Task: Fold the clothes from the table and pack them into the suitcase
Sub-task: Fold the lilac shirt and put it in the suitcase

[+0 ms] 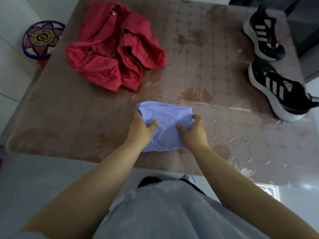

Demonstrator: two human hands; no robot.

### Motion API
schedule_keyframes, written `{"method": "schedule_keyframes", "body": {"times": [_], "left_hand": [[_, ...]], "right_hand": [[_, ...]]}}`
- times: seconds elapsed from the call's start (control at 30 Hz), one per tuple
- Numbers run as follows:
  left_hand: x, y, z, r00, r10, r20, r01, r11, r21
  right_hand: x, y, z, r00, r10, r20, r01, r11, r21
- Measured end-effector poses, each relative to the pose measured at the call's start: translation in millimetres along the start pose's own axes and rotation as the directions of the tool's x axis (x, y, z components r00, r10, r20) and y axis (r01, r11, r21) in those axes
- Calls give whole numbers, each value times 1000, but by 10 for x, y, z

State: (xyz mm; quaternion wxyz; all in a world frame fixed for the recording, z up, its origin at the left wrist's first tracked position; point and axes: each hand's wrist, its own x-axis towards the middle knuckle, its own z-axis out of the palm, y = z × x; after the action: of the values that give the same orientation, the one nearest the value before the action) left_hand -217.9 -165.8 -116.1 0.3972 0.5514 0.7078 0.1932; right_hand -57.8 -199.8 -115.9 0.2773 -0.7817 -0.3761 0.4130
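Observation:
A folded lavender garment (165,118) lies near the front edge of the table (69,118). My left hand (140,128) grips its left side, thumb on top and fingers tucked under the edge. On the garment's right side my right hand (195,130) holds on, with the fingers curled round the edge and the thumb pressing the top. A crumpled red jacket (117,47) lies unfolded at the back left of the table. No suitcase is in view.
Two black-and-white sneakers (265,31) (279,90) stand along the table's right side. A round floral mat (41,38) sits on the floor past the left edge. A dark cabinet (303,23) stands at the back right. The patterned tablecloth is glossy.

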Motion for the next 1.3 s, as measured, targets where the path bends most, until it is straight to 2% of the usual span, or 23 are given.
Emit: {"method": "schedule_keyframes", "body": {"times": [0.07,0.13,0.2,0.3,0.4,0.57,0.67,0.73,0.9,0.97,1.03,1.17,1.3], "left_hand": [[7,73,45,999,-1,43,2,1000,-5],[8,85,98,996,-12,90,13,1000,-3],[-24,82,146,986,-27,166,33,999,-30],[-199,147,239,954,-83,288,137,975,-174],[-463,322,410,915,-86,394,222,923,-315],[-934,797,997,795,-72,602,356,859,-368],[-1313,1134,1510,716,-63,695,418,836,-355],[-1600,1357,1899,655,-49,754,447,830,-334],[-2339,1864,2970,504,-41,863,471,850,-235],[-2630,2004,3382,484,-52,874,465,861,-206],[-2893,2096,3729,480,-70,875,460,869,-183],[-3201,2231,4280,464,-115,878,476,868,-138],[-3254,2384,4801,456,-160,876,475,876,-87]], "right_hand": [[4,2,-42,996,53,70,-52,998,-23],[-9,12,-98,988,46,149,-33,996,-84],[-56,61,-211,978,26,207,-12,998,-68],[-261,176,-510,966,-16,259,-23,989,148],[-426,496,-870,981,-16,193,-60,921,386],[-748,1085,-1670,989,41,140,-118,791,600],[-954,1511,-2250,989,109,97,-146,690,709],[-1090,1832,-2646,986,160,37,-135,659,740],[-1436,2693,-3617,958,242,-156,-61,700,712],[-1559,3060,-3952,936,284,-210,-63,720,691],[-1702,3406,-4211,921,336,-195,-105,699,707],[-1936,4040,-4506,910,412,-44,-208,546,811],[-1941,4456,-4663,902,431,-19,-176,406,897]]}}
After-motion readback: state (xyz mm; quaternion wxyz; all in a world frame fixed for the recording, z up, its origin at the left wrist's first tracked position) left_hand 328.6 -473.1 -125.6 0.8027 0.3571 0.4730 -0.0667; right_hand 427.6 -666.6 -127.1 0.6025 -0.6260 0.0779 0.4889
